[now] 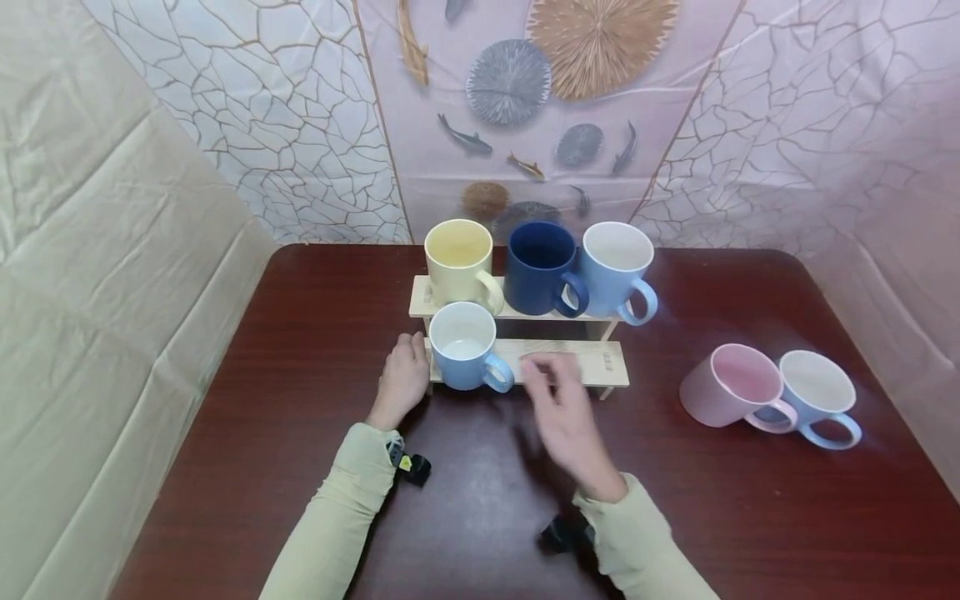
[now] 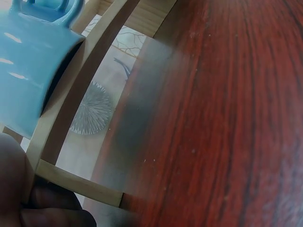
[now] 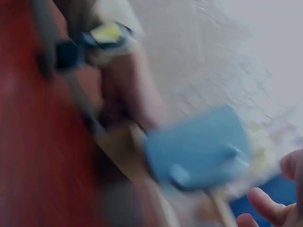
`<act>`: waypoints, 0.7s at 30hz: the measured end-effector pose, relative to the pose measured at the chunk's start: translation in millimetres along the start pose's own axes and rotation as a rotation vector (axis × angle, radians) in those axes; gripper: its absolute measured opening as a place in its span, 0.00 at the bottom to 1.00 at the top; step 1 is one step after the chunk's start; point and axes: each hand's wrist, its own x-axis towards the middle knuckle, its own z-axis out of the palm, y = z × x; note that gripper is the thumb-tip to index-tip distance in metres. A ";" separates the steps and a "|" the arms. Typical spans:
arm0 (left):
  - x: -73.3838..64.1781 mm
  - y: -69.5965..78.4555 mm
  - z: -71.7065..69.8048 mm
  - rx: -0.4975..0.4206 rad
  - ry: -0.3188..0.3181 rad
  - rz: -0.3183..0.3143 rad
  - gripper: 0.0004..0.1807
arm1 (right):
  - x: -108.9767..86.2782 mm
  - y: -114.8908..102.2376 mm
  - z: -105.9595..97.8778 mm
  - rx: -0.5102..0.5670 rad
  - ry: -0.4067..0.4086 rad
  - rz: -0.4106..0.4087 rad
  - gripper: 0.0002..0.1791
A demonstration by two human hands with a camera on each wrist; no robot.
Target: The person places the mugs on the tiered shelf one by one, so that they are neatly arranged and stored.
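A two-tier wooden rack (image 1: 555, 367) stands on the table. My left hand (image 1: 405, 375) holds its left end; in the left wrist view the fingers (image 2: 52, 215) curl around the wood beside a leg. A light blue mug (image 1: 463, 350) with a white inside sits at the left of the lower tier, handle to the right. My right hand (image 1: 562, 408), blurred, hovers before the lower tier to the right of that mug, holding nothing, fingers loosely bent. On the upper tier stand a pale yellow mug (image 1: 459, 262), a dark blue mug (image 1: 538, 271) and another light blue mug (image 1: 611, 271).
To the right on the dark red table (image 1: 262, 483) stand a pink mug (image 1: 712, 392) and a light blue mug (image 1: 817, 387), close together. Patterned cloth (image 1: 285, 108) hangs behind the table, and plain cloth (image 1: 112, 292) hangs at its left side.
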 end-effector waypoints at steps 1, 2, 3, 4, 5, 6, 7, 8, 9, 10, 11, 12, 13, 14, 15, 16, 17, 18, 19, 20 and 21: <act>0.0 0.2 0.2 0.000 -0.002 0.003 0.22 | -1.6 0.2 -10.7 -0.008 0.056 -0.013 0.12; -0.2 0.4 0.1 -0.002 -0.001 0.006 0.22 | -3.2 0.3 -22.8 -0.031 0.122 -0.027 0.11; -0.5 0.7 0.0 -0.003 0.001 0.008 0.22 | -4.6 1.0 -36.0 -0.054 0.189 -0.036 0.12; -0.8 0.9 -0.3 -0.002 0.002 0.008 0.22 | -6.1 1.8 -49.0 -0.071 0.271 -0.045 0.11; -1.0 0.9 -0.5 -0.003 0.003 0.009 0.22 | -7.8 3.4 -62.4 -0.084 0.355 -0.045 0.11; -1.4 1.1 -0.8 -0.004 0.003 0.012 0.22 | -9.3 6.1 -76.6 -0.100 0.436 -0.041 0.11; -1.5 0.7 -1.6 -0.005 0.008 0.011 0.22 | -10.4 9.8 -89.8 -0.125 0.515 -0.029 0.12; -1.5 0.4 -2.1 -0.007 0.013 0.010 0.21 | -11.8 14.7 -103.0 -0.157 0.586 -0.001 0.13; -1.7 -0.1 -2.4 -0.004 0.015 0.010 0.21 | -13.5 21.0 -115.3 -0.174 0.650 0.030 0.14; -1.8 -0.4 -2.7 -0.006 0.014 0.012 0.21 | -15.1 27.5 -127.0 -0.193 0.707 0.071 0.14; -1.9 -0.4 -2.8 -0.007 0.014 0.014 0.21 | -16.9 34.6 -138.1 -0.213 0.749 0.122 0.15; -2.0 -0.5 -2.9 -0.008 0.013 0.014 0.21 | -18.6 41.6 -148.4 -0.239 0.780 0.175 0.16; -2.1 -0.7 -2.8 -0.007 0.013 0.014 0.22 | -20.9 48.2 -157.2 -0.268 0.796 0.235 0.16; -2.2 -0.8 -2.7 -0.006 0.012 0.014 0.22 | -23.2 54.4 -165.0 -0.290 0.802 0.279 0.17; -2.3 -1.0 -2.5 -0.005 0.010 0.014 0.22 | -25.4 59.9 -171.8 -0.305 0.802 0.317 0.17; -2.3 -1.0 -2.4 -0.005 0.009 0.013 0.23 | -27.6 64.5 -177.5 -0.321 0.797 0.351 0.18; -2.3 -1.0 -2.1 -0.004 0.007 0.013 0.23 | -30.0 68.4 -181.8 -0.336 0.791 0.377 0.18; -2.0 -1.1 -1.8 -0.004 0.007 0.013 0.23 | -32.4 71.8 -185.3 -0.348 0.784 0.392 0.19; -1.8 -1.2 -1.6 -0.004 0.007 0.016 0.23 | -34.6 74.5 -187.5 -0.358 0.775 0.403 0.20; -1.4 -1.2 -1.4 -0.006 0.007 0.019 0.23 | -35.8 76.6 -188.9 -0.367 0.769 0.407 0.20; -1.0 -1.2 -1.3 -0.006 0.010 0.022 0.23 | -36.3 78.3 -189.9 -0.372 0.760 0.411 0.20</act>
